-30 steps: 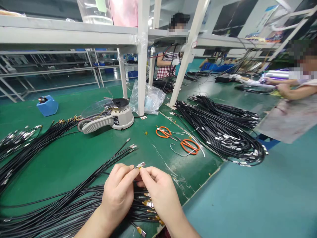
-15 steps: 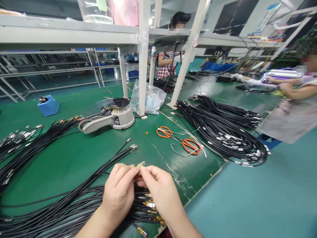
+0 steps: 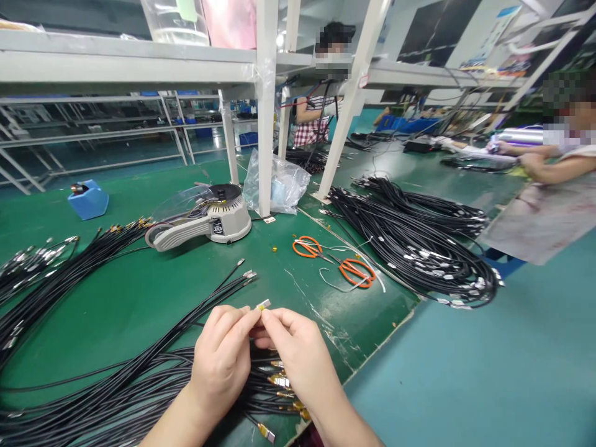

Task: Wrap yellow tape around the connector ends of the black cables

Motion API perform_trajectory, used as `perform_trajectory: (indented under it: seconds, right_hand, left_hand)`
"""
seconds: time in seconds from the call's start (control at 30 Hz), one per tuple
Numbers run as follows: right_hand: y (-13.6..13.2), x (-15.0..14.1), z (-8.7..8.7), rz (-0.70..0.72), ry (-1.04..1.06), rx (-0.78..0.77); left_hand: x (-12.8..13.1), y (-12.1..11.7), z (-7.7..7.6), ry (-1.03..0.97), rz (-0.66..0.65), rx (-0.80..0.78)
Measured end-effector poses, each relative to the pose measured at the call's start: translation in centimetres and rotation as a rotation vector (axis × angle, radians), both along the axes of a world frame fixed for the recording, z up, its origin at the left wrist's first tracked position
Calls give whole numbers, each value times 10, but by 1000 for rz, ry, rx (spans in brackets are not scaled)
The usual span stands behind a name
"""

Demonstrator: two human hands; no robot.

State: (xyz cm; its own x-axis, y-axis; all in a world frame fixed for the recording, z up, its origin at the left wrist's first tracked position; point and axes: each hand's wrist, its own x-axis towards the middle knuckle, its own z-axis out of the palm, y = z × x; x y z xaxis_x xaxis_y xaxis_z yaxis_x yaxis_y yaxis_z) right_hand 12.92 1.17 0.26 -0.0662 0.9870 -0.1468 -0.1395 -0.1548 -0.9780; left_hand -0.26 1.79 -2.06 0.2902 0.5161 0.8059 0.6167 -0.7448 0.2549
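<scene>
Between the fingertips of both hands a small metal cable connector [image 3: 263,305] pokes out, with a bit of yellow tape at its base. My left hand [image 3: 223,347] is closed in a pinch on it from the left. From the right, my right hand [image 3: 298,347] pinches at the same spot, thumb against the tape. The rest of that cable is hidden by the hands. Beneath them lies a bundle of black cables [image 3: 139,388], many of whose ends carry amber tape [image 3: 279,380]. A few bare-ended cables [image 3: 218,295] lie just beyond my left hand.
A grey tape dispenser [image 3: 228,217] stands behind the cables. Two orange-handled scissors [image 3: 356,273] lie to the right with white strips. Coiled black cables [image 3: 410,236], a plastic bag [image 3: 284,186] and a blue holder [image 3: 89,200] are farther off. Two co-workers sit beyond.
The view has shifted slightly. Both hands keep their pinch on the connector; the yellow tape now looks flatter against it.
</scene>
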Motion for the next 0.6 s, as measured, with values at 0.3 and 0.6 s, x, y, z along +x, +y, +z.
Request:
perform_trajectory:
  seconds: [0.3,0.6]
  right_hand:
    - [1,0,7,18,-14,-11]
    - [-5,3,-10,161,564,-341]
  left_hand:
    - [0,2,-3,38,4,6]
    - [-7,6,-1,32,115,5]
